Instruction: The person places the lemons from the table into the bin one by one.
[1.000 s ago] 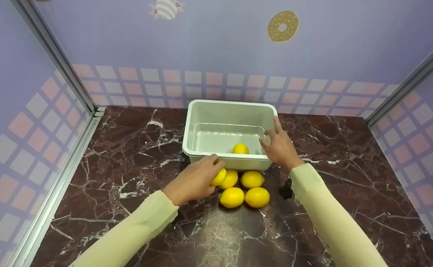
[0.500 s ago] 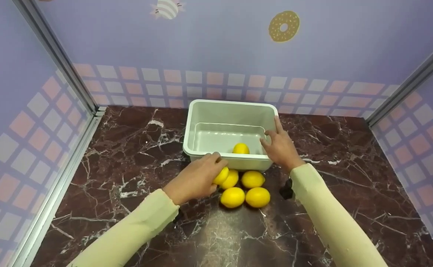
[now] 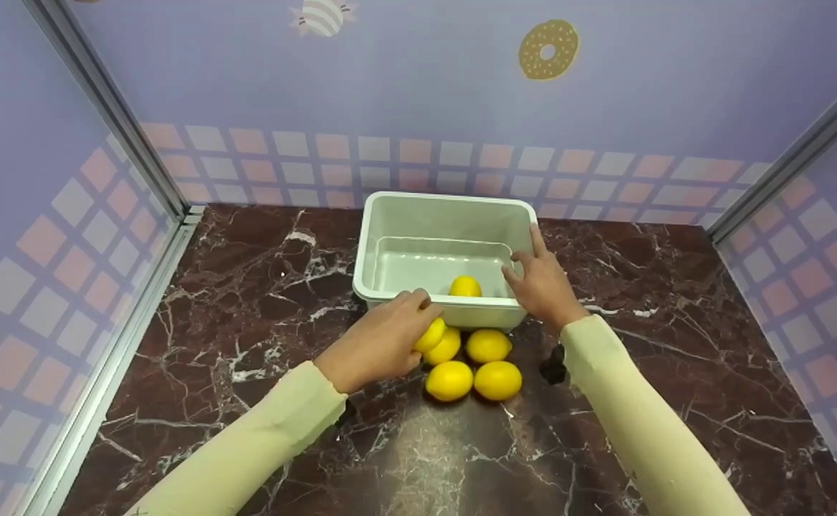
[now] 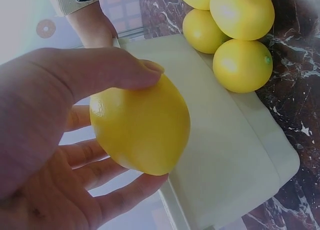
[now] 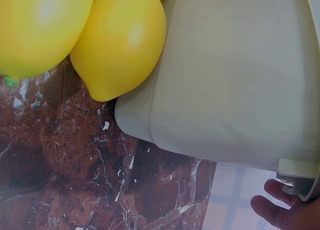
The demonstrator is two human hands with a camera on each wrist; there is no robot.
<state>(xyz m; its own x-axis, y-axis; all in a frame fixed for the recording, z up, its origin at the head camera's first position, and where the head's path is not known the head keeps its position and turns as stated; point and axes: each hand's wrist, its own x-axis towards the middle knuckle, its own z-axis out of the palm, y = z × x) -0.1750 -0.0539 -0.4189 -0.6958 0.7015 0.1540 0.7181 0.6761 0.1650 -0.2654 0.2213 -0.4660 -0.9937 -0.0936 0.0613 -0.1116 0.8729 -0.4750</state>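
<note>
My left hand (image 3: 379, 344) holds a yellow lemon (image 4: 142, 127) between thumb and fingers, just outside the near wall of a pale grey-white plastic bin (image 3: 454, 215). In the left wrist view, the thumb lies over the lemon and the other fingers curl beneath it. My right hand (image 3: 547, 290) grips the bin's right rim; in the right wrist view some of its fingers (image 5: 272, 212) show below the rim. One lemon (image 3: 466, 287) rests inside the bin, partly hidden by the near wall.
Several more lemons, among them a front-left one (image 3: 449, 380) and a front-right one (image 3: 498, 380), sit clustered before the bin on a dark red marbled tabletop (image 3: 261, 430). Behind the bin rises a purple wall (image 3: 426, 79); side panels flank the table.
The left hand has risen slightly toward the bin's near rim with the lemon. The right hand and bin have stayed in place.
</note>
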